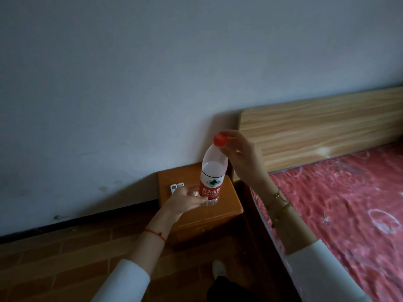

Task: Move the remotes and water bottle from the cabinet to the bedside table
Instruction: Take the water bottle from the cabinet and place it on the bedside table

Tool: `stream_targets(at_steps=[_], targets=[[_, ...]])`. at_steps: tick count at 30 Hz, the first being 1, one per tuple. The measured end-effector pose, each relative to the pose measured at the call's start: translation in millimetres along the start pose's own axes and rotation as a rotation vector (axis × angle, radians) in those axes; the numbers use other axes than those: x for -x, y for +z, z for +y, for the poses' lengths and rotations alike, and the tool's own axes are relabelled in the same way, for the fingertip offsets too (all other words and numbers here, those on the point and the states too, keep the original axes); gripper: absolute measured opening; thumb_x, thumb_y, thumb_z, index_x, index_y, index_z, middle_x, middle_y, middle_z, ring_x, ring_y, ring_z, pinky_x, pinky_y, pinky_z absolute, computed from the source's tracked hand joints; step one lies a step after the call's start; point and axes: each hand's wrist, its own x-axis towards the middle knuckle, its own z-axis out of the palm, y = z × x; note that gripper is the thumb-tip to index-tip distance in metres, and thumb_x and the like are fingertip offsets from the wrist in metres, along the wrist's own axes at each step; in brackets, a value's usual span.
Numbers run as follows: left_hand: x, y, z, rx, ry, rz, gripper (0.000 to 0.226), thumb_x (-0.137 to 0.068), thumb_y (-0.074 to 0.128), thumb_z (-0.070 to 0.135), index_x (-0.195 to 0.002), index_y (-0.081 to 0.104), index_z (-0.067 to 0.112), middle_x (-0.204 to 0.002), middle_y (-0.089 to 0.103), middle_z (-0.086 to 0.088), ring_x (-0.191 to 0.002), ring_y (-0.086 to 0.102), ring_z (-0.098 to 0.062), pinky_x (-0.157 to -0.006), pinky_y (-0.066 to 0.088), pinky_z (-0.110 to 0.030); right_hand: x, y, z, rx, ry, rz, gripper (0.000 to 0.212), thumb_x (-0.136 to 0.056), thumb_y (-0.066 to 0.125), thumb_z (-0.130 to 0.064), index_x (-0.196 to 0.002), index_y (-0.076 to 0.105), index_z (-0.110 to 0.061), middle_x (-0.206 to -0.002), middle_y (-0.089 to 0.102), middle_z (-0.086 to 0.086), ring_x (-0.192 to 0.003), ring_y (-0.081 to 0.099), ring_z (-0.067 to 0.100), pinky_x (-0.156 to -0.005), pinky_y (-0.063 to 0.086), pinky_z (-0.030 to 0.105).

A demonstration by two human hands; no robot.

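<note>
A clear water bottle (212,171) with a red cap and red label is held upright over the wooden bedside table (222,205). My right hand (242,155) pinches it at the neck just below the cap. My left hand (185,202) cups the bottle's base from the left. Two small white remotes (176,186) lie side by side on the table's far left part, partly hidden by my left hand. Whether the bottle's base touches the tabletop I cannot tell.
A bed (349,210) with a red patterned cover and a wooden headboard (322,125) stands right of the table. A pale wall (130,83) runs behind. The floor (65,258) is brown brick-patterned; my white shoe (219,269) shows below.
</note>
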Motion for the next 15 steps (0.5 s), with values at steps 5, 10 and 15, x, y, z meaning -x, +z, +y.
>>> stream_targets(at_steps=[5, 10, 15], targets=[[-65.5, 0.4, 3.2, 0.039, -0.023, 0.091, 0.074, -0.076, 0.077, 0.026, -0.141, 0.043, 0.015, -0.140, 0.052, 0.000, -0.130, 0.047, -0.021, -0.109, 0.040, -0.044, -58.1, 5.2, 47.2, -0.030, 0.004, -0.080, 0.029, -0.086, 0.066, -0.011, -0.113, 0.060, -0.014, -0.102, 0.071, -0.009, -0.094, 0.064, -0.010, -0.080, 0.051, 0.010], [-125.1, -7.7, -9.4, 0.095, -0.048, 0.151, 0.069, -0.081, 0.072, 0.024, -0.143, 0.041, 0.017, -0.138, 0.053, 0.001, -0.131, 0.046, -0.020, -0.112, 0.036, -0.047, -91.6, 29.7, 101.5, -0.059, 0.010, -0.144, 0.029, -0.085, 0.065, -0.006, -0.114, 0.058, -0.009, -0.107, 0.072, 0.000, -0.097, 0.066, -0.002, -0.077, 0.047, 0.003], [-183.6, -22.4, -51.2, 0.092, -0.083, 0.197, 0.056, -0.086, 0.066, 0.013, -0.138, 0.045, 0.016, -0.125, 0.056, 0.006, -0.128, 0.047, -0.020, -0.111, 0.036, -0.044, -110.0, 67.7, 167.4, -0.026, 0.007, -0.202, 0.031, -0.084, 0.066, -0.007, -0.114, 0.058, -0.006, -0.111, 0.071, 0.006, -0.101, 0.067, 0.011, -0.083, 0.052, 0.011]])
